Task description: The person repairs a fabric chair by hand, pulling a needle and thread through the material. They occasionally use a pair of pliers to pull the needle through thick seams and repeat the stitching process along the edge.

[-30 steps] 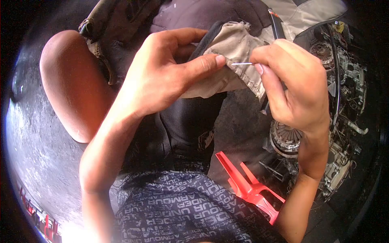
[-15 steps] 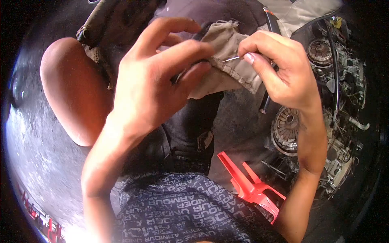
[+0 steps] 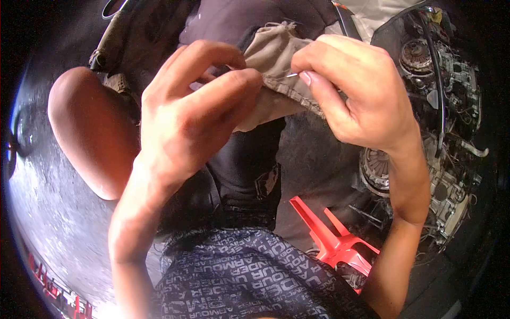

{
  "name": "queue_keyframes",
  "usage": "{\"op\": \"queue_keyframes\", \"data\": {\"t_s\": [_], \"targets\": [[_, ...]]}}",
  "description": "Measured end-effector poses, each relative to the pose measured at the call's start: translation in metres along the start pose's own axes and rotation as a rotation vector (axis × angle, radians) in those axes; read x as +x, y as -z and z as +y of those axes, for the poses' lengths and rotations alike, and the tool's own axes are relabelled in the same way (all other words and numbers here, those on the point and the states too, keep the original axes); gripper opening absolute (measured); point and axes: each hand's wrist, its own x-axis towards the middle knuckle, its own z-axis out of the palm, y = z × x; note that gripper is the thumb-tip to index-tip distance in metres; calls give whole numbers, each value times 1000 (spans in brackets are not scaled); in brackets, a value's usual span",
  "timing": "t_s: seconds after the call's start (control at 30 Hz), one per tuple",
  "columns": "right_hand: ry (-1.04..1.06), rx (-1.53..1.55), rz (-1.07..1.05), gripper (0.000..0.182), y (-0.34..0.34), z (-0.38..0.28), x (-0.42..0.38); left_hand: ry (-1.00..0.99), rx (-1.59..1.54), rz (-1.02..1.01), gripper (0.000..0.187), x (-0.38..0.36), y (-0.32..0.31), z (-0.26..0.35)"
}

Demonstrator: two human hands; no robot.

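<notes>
Gap parts left hand (image 3: 183,114) from right hand's (image 3: 361,90) needle (image 3: 292,75) near cloth edge (image 3: 295,95).

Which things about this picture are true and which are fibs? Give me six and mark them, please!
1. The right hand pinches a thin, shiny needle-like thing. True.
2. Both hands are stretched out flat. False: the left hand has bent fingers, and so has the right.
3. The material by the hands is bright green. False: it is beige cloth.
4. The person's shirt has letters printed on it. True.
5. Metal machine parts are on the person's right side. True.
6. The plastic furniture near the shirt is blue. False: it is a red plastic seat.
</notes>
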Motion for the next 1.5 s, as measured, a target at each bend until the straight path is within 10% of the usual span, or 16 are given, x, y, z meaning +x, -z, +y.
{"op": "queue_keyframes", "data": {"t_s": [1.5], "targets": [[46, 140, -49, 11, 0, 11, 8, -148, 3, 122, 18, 4, -9, 1]]}}
